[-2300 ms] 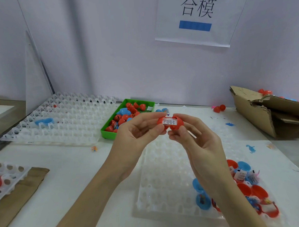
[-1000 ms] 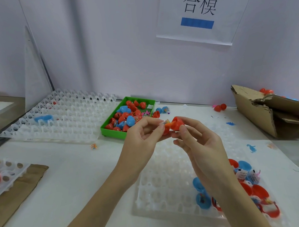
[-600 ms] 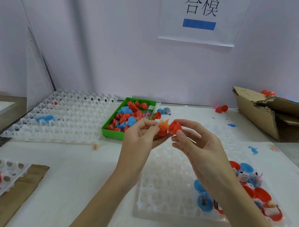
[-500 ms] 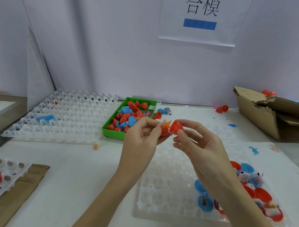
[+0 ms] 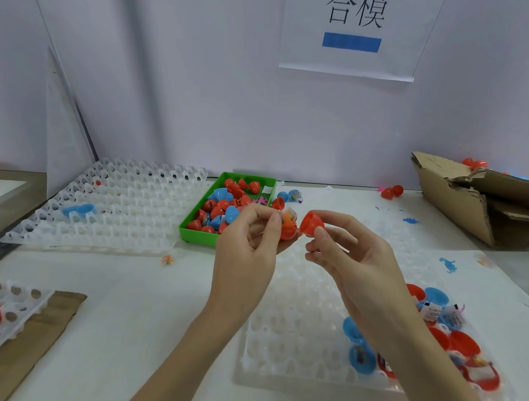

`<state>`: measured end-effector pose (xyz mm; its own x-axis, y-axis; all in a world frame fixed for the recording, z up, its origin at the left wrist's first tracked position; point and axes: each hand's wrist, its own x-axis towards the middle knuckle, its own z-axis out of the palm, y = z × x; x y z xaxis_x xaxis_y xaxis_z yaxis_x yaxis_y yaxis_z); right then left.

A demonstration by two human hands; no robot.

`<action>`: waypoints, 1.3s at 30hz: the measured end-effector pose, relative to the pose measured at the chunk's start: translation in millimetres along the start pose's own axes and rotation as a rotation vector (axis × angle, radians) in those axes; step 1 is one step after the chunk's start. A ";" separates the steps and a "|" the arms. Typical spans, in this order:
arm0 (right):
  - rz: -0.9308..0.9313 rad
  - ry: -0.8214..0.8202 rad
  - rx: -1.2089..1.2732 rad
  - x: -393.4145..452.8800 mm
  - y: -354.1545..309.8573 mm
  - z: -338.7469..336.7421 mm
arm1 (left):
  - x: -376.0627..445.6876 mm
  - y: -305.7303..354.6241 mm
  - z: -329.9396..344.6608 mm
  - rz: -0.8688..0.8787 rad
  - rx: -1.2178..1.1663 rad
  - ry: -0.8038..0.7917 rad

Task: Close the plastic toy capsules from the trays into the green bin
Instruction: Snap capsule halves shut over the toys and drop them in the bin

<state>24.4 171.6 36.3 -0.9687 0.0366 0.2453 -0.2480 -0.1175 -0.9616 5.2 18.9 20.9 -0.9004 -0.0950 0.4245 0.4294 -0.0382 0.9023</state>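
My left hand (image 5: pixel 247 246) is raised, fingers curled, pinching something between thumb and fingertips. My right hand (image 5: pixel 347 251) faces it just beside, thumb and forefinger pinching too, other fingers loosely bent. Both forearms reach up from below.

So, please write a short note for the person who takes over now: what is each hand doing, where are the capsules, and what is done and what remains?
Left hand: holds the red capsule half with the toy inside.
Right hand: pinches the red cap just beside it; the two halves are not joined yet.
Green bin: at the back, already holds many red and blue capsules.
Near tray: open red and blue halves with toys wait at its right end.
Far tray: holds one blue piece.
Left to do: press the cap on, drop the capsule in the bin, then close the rest.
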 end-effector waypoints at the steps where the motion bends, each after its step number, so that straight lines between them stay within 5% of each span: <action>1: 0.002 0.004 0.005 0.3 0.3 0.2 | -0.5 -0.2 0.1 0.008 0.016 0.002; 10: -0.148 0.010 -0.164 -0.5 3.6 0.5 | -2.9 -0.6 -0.8 0.174 0.279 -0.098; 18: -0.368 0.027 -0.471 -2.7 11.3 2.1 | 6.3 6.9 -11.5 -0.028 0.065 -0.190; 23: -0.375 0.025 -0.482 -1.8 9.9 0.6 | 8.7 8.8 -14.7 -0.126 -0.081 -0.197; 32: -0.406 -0.029 -0.388 -0.8 2.1 -5.6 | 4.1 7.4 -12.2 0.115 -0.049 -0.258; 39: -0.436 -0.074 -0.303 -2.5 0.4 -5.0 | 8.0 7.3 -17.0 0.075 -0.161 -0.253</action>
<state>26.8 176.3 34.7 -0.7770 -0.0529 0.6273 -0.6249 0.1854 -0.7584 2.3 0.9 29.6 -0.8460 0.1470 0.5125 0.4822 -0.1992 0.8531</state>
